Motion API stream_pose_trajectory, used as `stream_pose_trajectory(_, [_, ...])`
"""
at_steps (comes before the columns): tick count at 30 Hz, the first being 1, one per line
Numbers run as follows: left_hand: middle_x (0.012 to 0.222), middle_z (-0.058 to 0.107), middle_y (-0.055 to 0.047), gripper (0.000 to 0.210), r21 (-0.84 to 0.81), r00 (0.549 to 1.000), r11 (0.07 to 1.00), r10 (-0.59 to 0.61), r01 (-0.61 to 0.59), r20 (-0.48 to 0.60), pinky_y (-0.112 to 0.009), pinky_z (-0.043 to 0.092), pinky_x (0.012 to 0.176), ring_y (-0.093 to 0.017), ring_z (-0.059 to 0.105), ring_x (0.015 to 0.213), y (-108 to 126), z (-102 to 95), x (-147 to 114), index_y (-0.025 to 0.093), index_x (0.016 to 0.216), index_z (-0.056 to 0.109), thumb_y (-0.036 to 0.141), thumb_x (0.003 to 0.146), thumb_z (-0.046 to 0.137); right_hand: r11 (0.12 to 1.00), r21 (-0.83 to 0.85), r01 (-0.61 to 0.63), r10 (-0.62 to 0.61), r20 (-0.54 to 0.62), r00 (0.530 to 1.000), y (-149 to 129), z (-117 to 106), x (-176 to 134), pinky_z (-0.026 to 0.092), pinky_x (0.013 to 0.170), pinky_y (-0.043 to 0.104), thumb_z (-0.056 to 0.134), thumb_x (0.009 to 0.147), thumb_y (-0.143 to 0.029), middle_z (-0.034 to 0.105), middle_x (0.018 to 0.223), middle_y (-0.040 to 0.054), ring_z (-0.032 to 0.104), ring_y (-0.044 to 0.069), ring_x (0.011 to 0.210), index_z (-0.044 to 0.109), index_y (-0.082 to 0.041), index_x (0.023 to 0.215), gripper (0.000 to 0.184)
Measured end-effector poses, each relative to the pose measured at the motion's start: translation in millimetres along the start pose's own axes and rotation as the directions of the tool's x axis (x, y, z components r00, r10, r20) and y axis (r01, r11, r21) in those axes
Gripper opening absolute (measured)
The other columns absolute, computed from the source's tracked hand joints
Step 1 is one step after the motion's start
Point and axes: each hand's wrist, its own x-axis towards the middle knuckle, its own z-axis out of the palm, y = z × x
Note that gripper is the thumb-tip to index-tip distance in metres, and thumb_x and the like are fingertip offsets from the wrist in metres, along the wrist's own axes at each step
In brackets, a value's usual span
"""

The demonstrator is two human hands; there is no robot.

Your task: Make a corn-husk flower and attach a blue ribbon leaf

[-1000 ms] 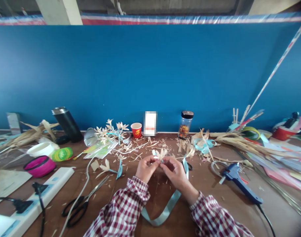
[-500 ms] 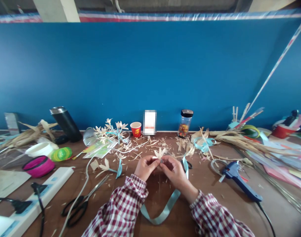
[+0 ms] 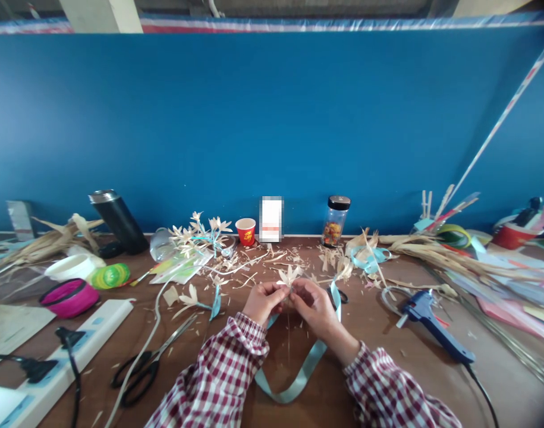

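A pale, dry-petalled flower stands upright between my two hands, with a thin wire hanging below it. My left hand pinches its base between thumb and finger. From the other side my right hand closes on the same base, fingertips touching or nearly touching the left ones. The exact grip point is hidden by the fingers. A light blue ribbon loops below my hands and passes behind the right wrist; whether either hand holds its end I cannot tell.
Scissors and a white power strip lie left. Finished flowers, a red paper cup and a lidded jar stand behind. A blue glue gun lies right, near dried husks. Scraps litter the table.
My hands stay at almost the same place, still pinching the flower. The flower has turned slightly, and a bit of ribbon now shows beside my left wrist.
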Motion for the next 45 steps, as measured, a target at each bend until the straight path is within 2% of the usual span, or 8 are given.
stream_pose_trajectory(5, [0.051,0.057,0.001,0.026,-0.053,0.999,0.998,-0.029,0.03,0.027,-0.017,0.033,0.041,-0.004,0.042,0.041,5.0,2.3,-3.2,0.012,0.062,0.067,0.032,0.049,0.079,0.992,0.097,-0.078,0.077,0.015,0.997,2.3,0.5,-0.4,0.047,0.055,0.025,0.056,0.077,-0.027,0.058,0.07,-0.0011,0.057,0.014,0.062,0.043,-0.02,0.111,0.037])
stream_pose_trajectory(7, [0.052,0.058,0.0,0.027,-0.033,0.999,0.999,-0.016,0.017,0.03,-0.018,0.031,0.04,-0.005,0.041,0.04,4.9,2.2,-3.3,0.012,0.062,0.067,0.033,0.05,0.079,0.989,0.113,-0.094,0.092,0.018,0.996,1.7,1.1,-0.5,0.047,0.054,0.025,0.056,0.077,-0.028,0.058,0.069,-0.0012,0.058,0.015,0.061,0.041,-0.021,0.113,0.04])
stream_pose_trajectory(10, [0.048,0.055,0.001,0.027,-0.002,1.0,1.0,-0.004,0.004,0.012,-0.019,0.029,0.039,-0.005,0.039,0.039,3.0,1.7,-2.6,0.013,0.063,0.066,0.034,0.051,0.078,0.988,0.124,-0.089,0.088,0.017,0.996,-0.1,2.2,-0.4,0.048,0.055,0.026,0.057,0.076,-0.03,0.059,0.069,-0.001,0.059,0.015,0.063,0.043,-0.021,0.108,0.036])
stream_pose_trajectory(16, [0.052,0.055,0.002,0.027,-0.021,0.999,1.0,0.016,-0.015,0.036,-0.019,0.028,0.039,-0.005,0.04,0.041,-0.3,2.5,-1.7,0.013,0.063,0.064,0.034,0.052,0.077,0.989,0.112,-0.091,0.092,0.003,0.996,-2.3,0.1,-1.1,0.047,0.058,0.024,0.056,0.077,-0.031,0.06,0.074,0.0008,0.058,0.014,0.066,0.051,-0.02,0.087,0.016])
stream_pose_trajectory(22, [0.053,0.053,0.003,0.027,-0.021,0.999,1.0,-0.014,0.014,0.035,-0.017,0.028,0.039,-0.003,0.039,0.041,-3.8,3.8,-2.2,0.012,0.063,0.064,0.033,0.052,0.078,0.993,0.072,-0.091,0.093,-0.025,0.995,-6.9,-3.8,-0.4,0.044,0.056,0.023,0.054,0.079,-0.036,0.056,0.068,-0.0001,0.053,0.013,0.062,0.055,-0.018,0.078,0.018])
stream_pose_trajectory(32, [0.056,0.057,0.003,0.029,-0.131,0.994,0.987,-0.086,0.094,0.064,-0.018,0.042,0.049,-0.006,0.05,0.049,0.7,7.1,-5.8,0.012,0.064,0.067,0.024,0.044,0.082,0.985,0.133,-0.111,0.119,-0.055,0.991,-2.1,-4.8,1.6,0.043,0.057,0.023,0.059,0.076,-0.039,0.056,0.068,-0.0005,0.052,0.013,0.063,0.055,-0.018,0.075,0.021])
stream_pose_trajectory(36, [0.055,0.057,0.002,0.029,-0.15,0.994,0.983,-0.098,0.103,0.044,-0.019,0.043,0.048,-0.006,0.05,0.048,1.1,6.9,-4.9,0.011,0.062,0.066,0.023,0.042,0.083,0.98,0.161,-0.121,0.128,-0.033,0.991,-1.4,-4.5,1.3,0.042,0.056,0.023,0.059,0.077,-0.037,0.055,0.068,-0.0005,0.05,0.012,0.062,0.055,-0.017,0.075,0.02])
stream_pose_trajectory(45, [0.056,0.059,0.001,0.027,-0.078,0.991,0.988,-0.136,0.136,-0.003,-0.017,0.041,0.044,-0.007,0.052,0.05,3.6,4.2,-5.0,0.012,0.065,0.068,0.029,0.047,0.08,0.985,0.134,-0.111,0.113,-0.014,0.993,3.1,-5.1,2.2,0.041,0.057,0.023,0.058,0.078,-0.037,0.057,0.071,0.0,0.051,0.012,0.063,0.057,-0.018,0.077,0.019])
